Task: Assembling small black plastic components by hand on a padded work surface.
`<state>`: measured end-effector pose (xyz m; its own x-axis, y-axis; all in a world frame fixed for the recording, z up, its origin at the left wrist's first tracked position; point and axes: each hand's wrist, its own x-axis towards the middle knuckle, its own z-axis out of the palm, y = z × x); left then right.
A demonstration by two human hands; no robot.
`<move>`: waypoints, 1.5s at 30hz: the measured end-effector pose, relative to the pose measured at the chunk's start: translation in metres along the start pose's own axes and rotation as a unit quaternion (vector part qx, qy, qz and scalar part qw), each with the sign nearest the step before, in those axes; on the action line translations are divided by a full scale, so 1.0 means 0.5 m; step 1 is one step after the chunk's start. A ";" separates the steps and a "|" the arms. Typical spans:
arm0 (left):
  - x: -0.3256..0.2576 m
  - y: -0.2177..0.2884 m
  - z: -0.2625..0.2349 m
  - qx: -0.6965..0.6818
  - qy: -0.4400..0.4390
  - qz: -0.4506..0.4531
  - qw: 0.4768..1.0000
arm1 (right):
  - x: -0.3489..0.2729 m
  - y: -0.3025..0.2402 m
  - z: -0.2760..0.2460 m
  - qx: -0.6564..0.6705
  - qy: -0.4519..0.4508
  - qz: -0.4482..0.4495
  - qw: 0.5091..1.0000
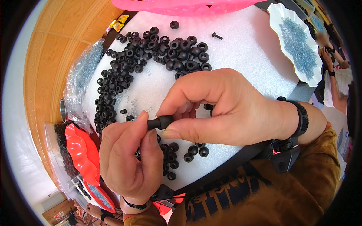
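Over the middle of the white foam sheet (pixel 249 56), my two hands meet at one small black plastic piece. My left hand (pixel 130 158) pinches its narrow cylindrical end (pixel 152 124) between thumb and fingertips. The wider rounded cap (pixel 166 121) at the other end is gripped between the thumb and forefinger of my right hand (pixel 230 109). Both ends touch in line; whether they are joined I cannot tell. Beyond and beneath my hands lie many loose black round caps with holes (pixel 184 45) and small black cylinders. A few more caps (pixel 171 156) rest beside my left hand.
A white scalloped dish (pixel 277 19) of clear bluish bits stands at the far right. At the far edge is a pink tray (pixel 181 6). Left are a plastic bag (pixel 81 71) of similar bits and a red wavy dish (pixel 81 150). A black stemmed piece (pixel 217 36) lies apart. Other people (pixel 333 79) sit at right.
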<state>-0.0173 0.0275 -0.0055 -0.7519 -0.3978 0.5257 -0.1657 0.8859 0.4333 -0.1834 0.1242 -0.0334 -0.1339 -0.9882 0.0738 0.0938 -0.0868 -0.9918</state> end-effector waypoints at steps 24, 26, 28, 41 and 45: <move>-0.001 -0.011 0.012 0.021 -0.019 0.046 0.999 | 0.002 0.002 0.003 0.183 -0.015 0.088 0.979; -0.003 -0.012 0.015 0.042 -0.008 0.065 0.997 | 0.003 0.006 0.004 0.225 -0.016 0.093 0.970; -0.004 -0.007 0.015 0.055 -0.004 0.064 0.996 | 0.004 0.011 0.005 0.232 -0.024 0.092 0.968; -0.004 -0.022 0.023 0.100 0.014 0.085 0.991 | 0.013 0.001 0.002 0.248 -0.018 0.126 0.960; -0.011 -0.022 0.014 0.089 0.013 0.096 0.991 | 0.003 -0.006 0.012 0.252 0.000 0.147 0.957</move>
<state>-0.0157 0.0218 -0.0182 -0.7641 -0.2226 0.6055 -0.1339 0.9729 0.1887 -0.1782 0.1222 -0.0299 -0.0290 -0.9793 -0.2003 0.5910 0.1448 -0.7936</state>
